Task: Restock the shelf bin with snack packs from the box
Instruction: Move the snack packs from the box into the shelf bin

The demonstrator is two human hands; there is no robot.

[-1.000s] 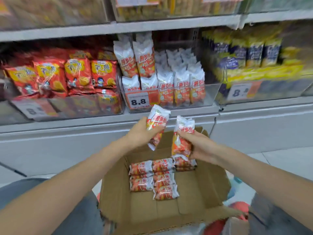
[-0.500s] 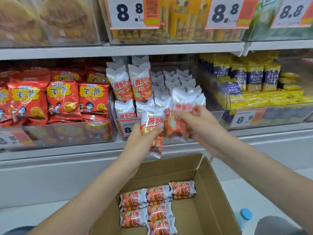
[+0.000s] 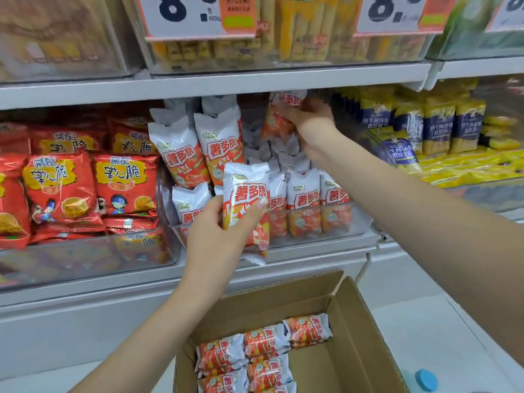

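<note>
Snack packs (image 3: 303,205) in the clear shelf bin (image 3: 360,222): white tops, orange-red lower halves, red characters. The pack (image 3: 246,211) at centre and the pack (image 3: 279,117) at 1 o'clock bear the same pattern. Packs (image 3: 263,343) in the brown cardboard box (image 3: 360,336) at 6 o'clock match. At 9 o'clock, red bags (image 3: 124,182) carry yellow panels. At 3 o'clock, yellow packs (image 3: 442,126) have navy bands. Price tags (image 3: 198,15) at 12 o'clock: white and orange, black numerals. Blue cap (image 3: 426,380) at 5 o'clock.

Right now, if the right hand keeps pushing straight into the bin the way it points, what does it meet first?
Probably the white tops of the snack packs standing at the back of the shelf bin. The right hand carries its own pack just above them; depth is unclear.
</note>
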